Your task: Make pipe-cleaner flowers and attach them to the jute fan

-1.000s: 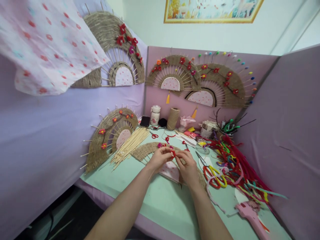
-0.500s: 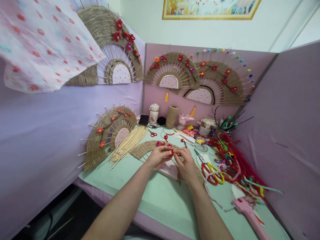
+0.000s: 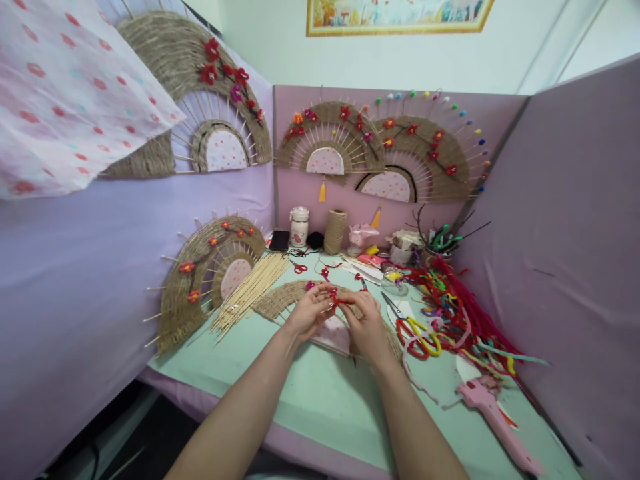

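Note:
Both of my hands meet over a twine-woven fan (image 3: 280, 298) that lies on the table. Between them is a small red pipe-cleaner flower (image 3: 334, 301). My left hand (image 3: 309, 311) pinches it from the left with thumb and fingers. From the other side my right hand (image 3: 363, 317) grips its red end between thumb and forefinger. Under the hands shows the fan's pink dotted centre (image 3: 333, 333). Small flowers on the fan's upper edge are partly covered by my fingers.
Right of my hands lie large scissors (image 3: 417, 337), a heap of colourful pipe cleaners (image 3: 465, 313) and a pink glue gun (image 3: 495, 420). Thin wooden sticks (image 3: 250, 293) lie at the left. A twine spool (image 3: 335, 231) and a white bottle (image 3: 299, 227) stand behind.
The camera view has shifted slightly, so the scene sits further left. My left fingers have opened out a little around the red flower; both hands keep hold of it.

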`<state>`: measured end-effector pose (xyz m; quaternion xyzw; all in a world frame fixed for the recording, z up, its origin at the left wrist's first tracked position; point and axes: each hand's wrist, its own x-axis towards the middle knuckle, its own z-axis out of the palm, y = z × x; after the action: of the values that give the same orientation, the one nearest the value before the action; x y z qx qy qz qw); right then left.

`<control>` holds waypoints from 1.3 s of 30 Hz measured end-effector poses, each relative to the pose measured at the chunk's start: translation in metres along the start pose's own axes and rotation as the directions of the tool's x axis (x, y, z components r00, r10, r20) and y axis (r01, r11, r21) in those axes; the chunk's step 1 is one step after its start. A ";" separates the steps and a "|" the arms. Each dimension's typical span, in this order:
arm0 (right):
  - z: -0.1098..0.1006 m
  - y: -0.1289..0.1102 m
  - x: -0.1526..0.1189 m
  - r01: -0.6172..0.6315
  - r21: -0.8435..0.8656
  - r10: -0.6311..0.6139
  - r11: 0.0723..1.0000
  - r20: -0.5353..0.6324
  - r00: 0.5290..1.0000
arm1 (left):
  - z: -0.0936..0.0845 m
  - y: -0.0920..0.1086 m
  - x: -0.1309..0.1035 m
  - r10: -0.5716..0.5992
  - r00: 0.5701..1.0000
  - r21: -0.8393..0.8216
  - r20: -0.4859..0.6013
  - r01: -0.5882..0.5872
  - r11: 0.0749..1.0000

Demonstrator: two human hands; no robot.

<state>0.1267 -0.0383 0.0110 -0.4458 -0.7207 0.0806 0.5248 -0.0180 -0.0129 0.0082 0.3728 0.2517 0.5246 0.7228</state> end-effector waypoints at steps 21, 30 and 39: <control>-0.006 -0.009 0.000 0.033 0.041 -0.029 0.999 -0.095 0.995 | 0.006 -0.001 -0.001 0.268 0.961 0.254 0.069 -0.277 0.927; -0.011 0.001 0.005 -0.070 0.135 0.083 0.988 -0.092 0.992 | 0.009 -0.005 -0.004 0.512 0.849 0.578 0.126 -0.483 0.658; -0.023 0.013 0.009 -0.200 0.215 0.177 0.956 0.121 0.977 | 0.007 -0.011 -0.008 0.478 0.875 0.572 0.075 -0.430 0.698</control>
<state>0.1530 -0.0322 0.0192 -0.4454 -0.6866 0.2340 0.5248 -0.0090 -0.0242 0.0036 0.6014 0.3258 0.6005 0.4142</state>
